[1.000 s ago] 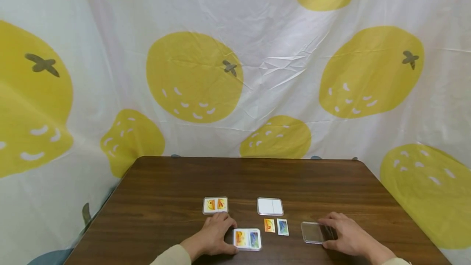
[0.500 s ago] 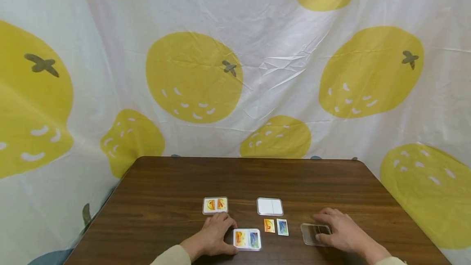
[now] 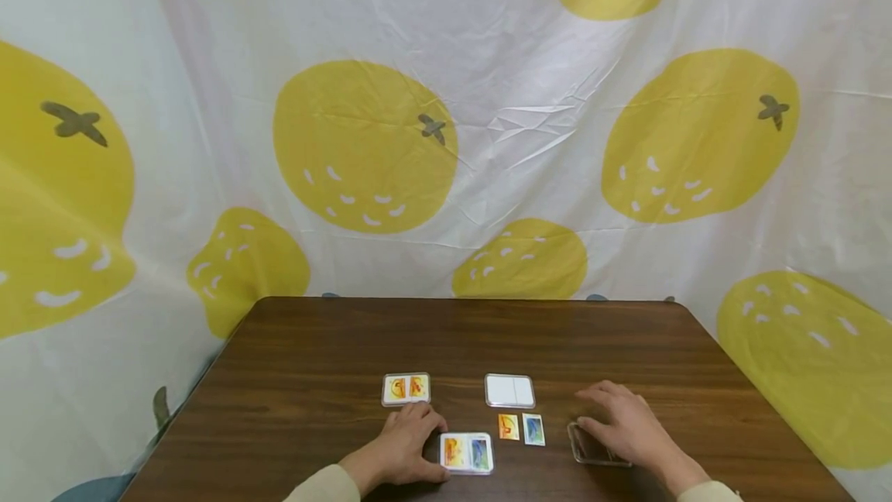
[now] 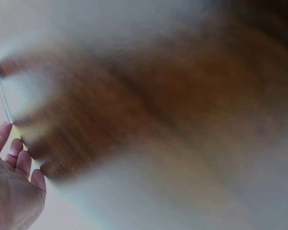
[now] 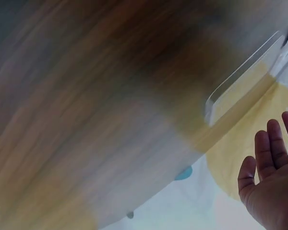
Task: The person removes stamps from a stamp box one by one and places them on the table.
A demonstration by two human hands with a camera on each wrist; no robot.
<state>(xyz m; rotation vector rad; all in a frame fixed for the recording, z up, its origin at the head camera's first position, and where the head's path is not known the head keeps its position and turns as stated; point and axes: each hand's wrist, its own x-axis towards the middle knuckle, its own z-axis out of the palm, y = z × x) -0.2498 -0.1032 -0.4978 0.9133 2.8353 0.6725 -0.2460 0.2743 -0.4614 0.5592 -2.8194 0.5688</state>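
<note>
I see the left hand (image 3: 400, 449), beside the orange case (image 3: 406, 389), pinching the near case (image 3: 466, 453) by its left corners; the near edge of the surface (image 3: 334, 351) is cut off. Then a white case (image 3: 509, 391), an orange card (image 3: 509, 427) and a blue card (image 3: 533, 430), any print too small to read. The right hand (image 3: 629, 426), loosely spread, hides part of the clear case (image 3: 594, 452) toward the surface's right edge; its thumb's contact is unclear.

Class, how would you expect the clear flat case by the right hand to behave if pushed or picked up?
The clear flat case is probably stiff, since its edges look straight. Lying flat on the table, it would likely slide rather than roll or tip. It may be light, as it looks thin and see-through.
</note>
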